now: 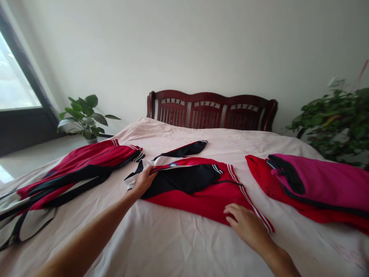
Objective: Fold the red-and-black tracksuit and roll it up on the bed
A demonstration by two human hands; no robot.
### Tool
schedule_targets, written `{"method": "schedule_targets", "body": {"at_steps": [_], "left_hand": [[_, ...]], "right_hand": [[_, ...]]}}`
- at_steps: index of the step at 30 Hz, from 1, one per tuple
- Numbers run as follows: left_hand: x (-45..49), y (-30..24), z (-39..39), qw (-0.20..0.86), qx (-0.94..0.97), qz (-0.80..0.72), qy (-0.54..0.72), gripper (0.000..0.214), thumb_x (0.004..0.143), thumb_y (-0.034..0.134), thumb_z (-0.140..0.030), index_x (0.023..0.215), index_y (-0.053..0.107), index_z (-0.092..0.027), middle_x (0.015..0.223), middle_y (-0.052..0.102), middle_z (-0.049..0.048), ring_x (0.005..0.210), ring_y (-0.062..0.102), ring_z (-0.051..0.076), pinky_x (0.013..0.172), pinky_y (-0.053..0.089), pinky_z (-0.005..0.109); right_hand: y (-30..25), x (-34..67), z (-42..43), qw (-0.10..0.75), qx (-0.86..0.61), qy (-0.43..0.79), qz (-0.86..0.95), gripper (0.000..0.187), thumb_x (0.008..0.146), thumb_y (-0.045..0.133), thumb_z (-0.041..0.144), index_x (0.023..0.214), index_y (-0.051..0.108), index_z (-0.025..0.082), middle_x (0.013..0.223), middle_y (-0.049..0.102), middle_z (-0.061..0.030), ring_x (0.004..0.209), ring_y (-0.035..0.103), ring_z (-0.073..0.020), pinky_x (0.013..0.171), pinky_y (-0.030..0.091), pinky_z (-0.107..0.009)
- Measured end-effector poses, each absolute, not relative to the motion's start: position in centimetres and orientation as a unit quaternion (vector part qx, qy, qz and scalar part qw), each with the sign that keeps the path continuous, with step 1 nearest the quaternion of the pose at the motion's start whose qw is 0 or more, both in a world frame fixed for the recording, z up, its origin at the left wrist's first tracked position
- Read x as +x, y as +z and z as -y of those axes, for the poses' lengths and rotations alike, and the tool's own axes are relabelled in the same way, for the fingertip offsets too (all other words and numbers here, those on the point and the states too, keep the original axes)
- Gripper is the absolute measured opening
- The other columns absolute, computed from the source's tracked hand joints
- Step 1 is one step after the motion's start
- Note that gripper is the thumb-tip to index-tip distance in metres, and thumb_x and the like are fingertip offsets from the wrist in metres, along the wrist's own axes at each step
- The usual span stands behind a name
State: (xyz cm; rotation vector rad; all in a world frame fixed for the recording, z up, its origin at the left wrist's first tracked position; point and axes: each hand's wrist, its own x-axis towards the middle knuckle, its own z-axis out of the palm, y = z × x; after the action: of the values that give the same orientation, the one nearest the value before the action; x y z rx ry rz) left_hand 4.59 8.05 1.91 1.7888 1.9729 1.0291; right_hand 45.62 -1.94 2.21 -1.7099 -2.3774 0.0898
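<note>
A red, black and white jacket (184, 200) lies on the bed in front of me, its collar to the left and its striped hem to the right. One black sleeve is folded across the body; the other stretches out toward the headboard. My left hand (145, 180) is closed on the fabric by the collar and shoulder. Over the lower red part, near the hem, my right hand (245, 223) is held with loosely bent fingers, nothing between them. Whether its fingertips touch the cloth is hard to see.
Another red, black and white jacket (95, 165) is spread at the left. Folded magenta and red clothes (323, 181) lie at the right. Behind the pink bedsheet (178, 246) stands a dark wooden headboard (207, 111). Potted plants (86, 113) flank the bed.
</note>
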Motion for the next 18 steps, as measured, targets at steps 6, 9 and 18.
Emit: {"method": "schedule_targets", "body": {"at_steps": [6, 9, 18], "left_hand": [[4.7, 1.4, -8.6, 0.119, 0.571, -0.718, 0.381, 0.027, 0.094, 0.040, -0.037, 0.103, 0.061, -0.023, 0.093, 0.070, 0.0026, 0.090, 0.065, 0.020, 0.076, 0.045, 0.027], [4.3, 1.3, -8.7, 0.120, 0.567, -0.730, 0.363, 0.029, 0.094, 0.039, -0.039, 0.100, 0.063, -0.023, 0.091, 0.071, 0.0036, 0.089, 0.066, 0.022, 0.076, 0.045, 0.029], [2.6, 1.2, -9.0, 0.116, 0.567, -0.756, 0.305, 0.049, 0.097, 0.026, -0.047, 0.102, 0.066, -0.020, 0.092, 0.073, 0.0095, 0.096, 0.067, 0.029, 0.080, 0.046, 0.033]], "right_hand": [[4.0, 46.7, 0.6, 0.085, -0.688, 0.012, 0.721, 0.029, 0.097, 0.034, 0.024, 0.091, 0.062, 0.025, 0.091, 0.074, -0.0034, 0.082, 0.069, -0.0204, 0.061, 0.041, -0.030], [3.5, 46.4, 1.3, 0.117, -0.644, 0.026, 0.756, 0.021, 0.095, 0.045, 0.038, 0.093, 0.064, 0.027, 0.094, 0.073, -0.0016, 0.089, 0.068, -0.0209, 0.068, 0.044, -0.031], [2.5, 48.7, 1.2, 0.142, -0.605, -0.027, 0.783, 0.021, 0.095, 0.046, 0.033, 0.097, 0.066, 0.027, 0.095, 0.073, -0.0042, 0.087, 0.068, -0.0218, 0.072, 0.046, -0.032]]}}
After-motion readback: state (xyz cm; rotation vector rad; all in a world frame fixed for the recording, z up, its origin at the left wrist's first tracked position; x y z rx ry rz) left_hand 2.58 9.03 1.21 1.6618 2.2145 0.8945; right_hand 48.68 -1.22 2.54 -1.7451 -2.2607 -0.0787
